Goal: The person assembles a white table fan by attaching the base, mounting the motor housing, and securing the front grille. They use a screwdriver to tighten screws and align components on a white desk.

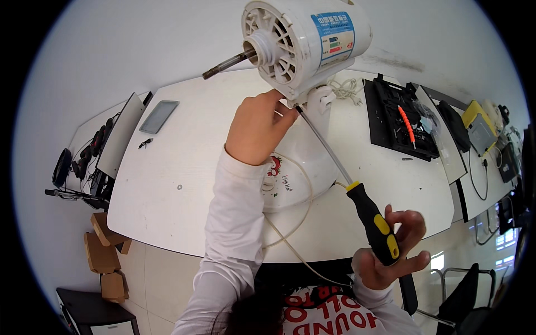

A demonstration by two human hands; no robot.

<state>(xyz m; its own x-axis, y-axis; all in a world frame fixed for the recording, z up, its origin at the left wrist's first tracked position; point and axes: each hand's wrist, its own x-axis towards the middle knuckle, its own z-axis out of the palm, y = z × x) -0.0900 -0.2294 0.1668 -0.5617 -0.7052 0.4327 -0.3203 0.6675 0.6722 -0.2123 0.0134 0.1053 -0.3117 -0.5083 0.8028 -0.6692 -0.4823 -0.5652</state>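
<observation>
A white electric fan without blades stands on the table, its motor housing (304, 42) tilted up and a bare metal shaft (228, 65) sticking out to the left. My left hand (251, 125) reaches under the housing, thumb and fingers pinched by the joint where the screwdriver's tip meets it. Whatever small part those fingers may hold is hidden. The screwdriver (371, 215), with a black and yellow handle, slants down from that joint. Around the handle's butt end is my right hand (385, 274), thumb and fingers loosely curled on it. Below the housing sits the fan's white base (310, 178).
A pale cord (296, 254) loops from the base over the table's front edge. An open black tool case (391, 120) with an orange flexible shaft (406, 125) lies right. At left are a grey tray (159, 116) and a small black item (146, 143). Cardboard boxes (102, 254) stand on the floor.
</observation>
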